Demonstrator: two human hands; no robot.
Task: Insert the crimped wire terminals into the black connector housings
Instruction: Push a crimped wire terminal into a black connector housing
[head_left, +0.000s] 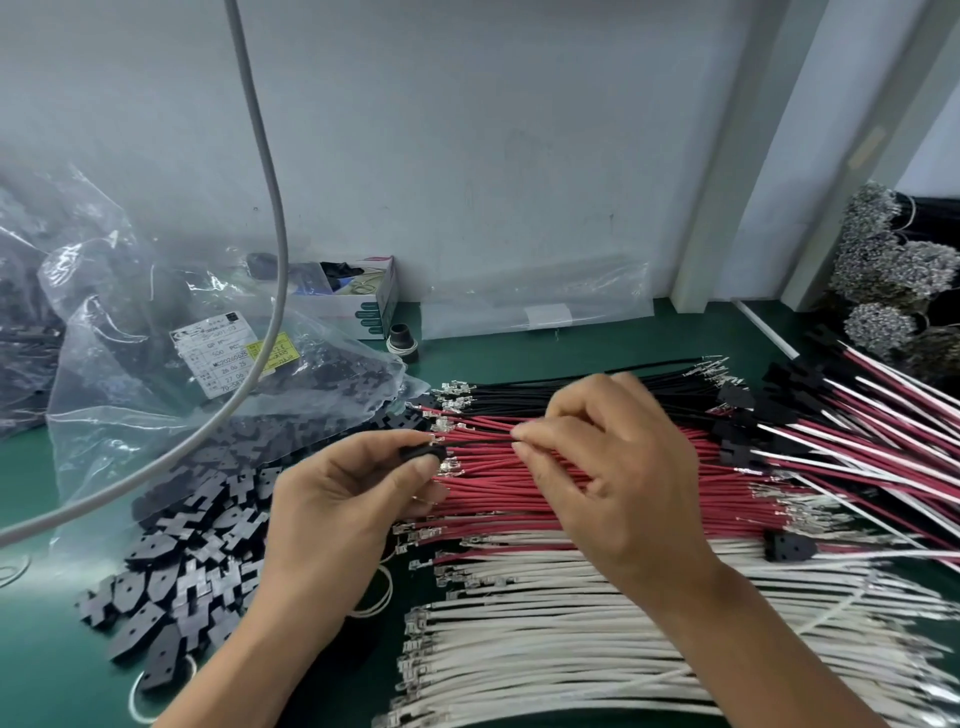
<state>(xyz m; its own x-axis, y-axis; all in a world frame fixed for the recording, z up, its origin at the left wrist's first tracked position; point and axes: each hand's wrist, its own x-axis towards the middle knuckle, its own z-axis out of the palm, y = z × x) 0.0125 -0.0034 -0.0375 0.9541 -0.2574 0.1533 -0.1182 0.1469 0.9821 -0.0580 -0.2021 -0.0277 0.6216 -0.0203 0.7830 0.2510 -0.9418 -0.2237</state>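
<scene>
Light was even and fairly bright, with soft shadows on the table (31, 467). Glare flecked the plastic bags (130, 291); the hands were motion-blurred, and wide-angle distortion bent the edges.

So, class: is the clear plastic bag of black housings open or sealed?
Open: the plastic bag's mouth gapes, and black housings spill onto the green table.

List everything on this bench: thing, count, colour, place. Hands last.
Loose housings: many, black, heaped left, spilling from clear bag.
Red wires: many, centre, terminals pointing left.
Black wires: many, behind the red.
White wires: many, nearest.
Finished harnesses: many, red and white wires with black housings, right.
Small box: one, white, by wall.
Grey cable: one, hanging left.
Left hand: grips black housing.
Right hand: pinches red wire.
</scene>
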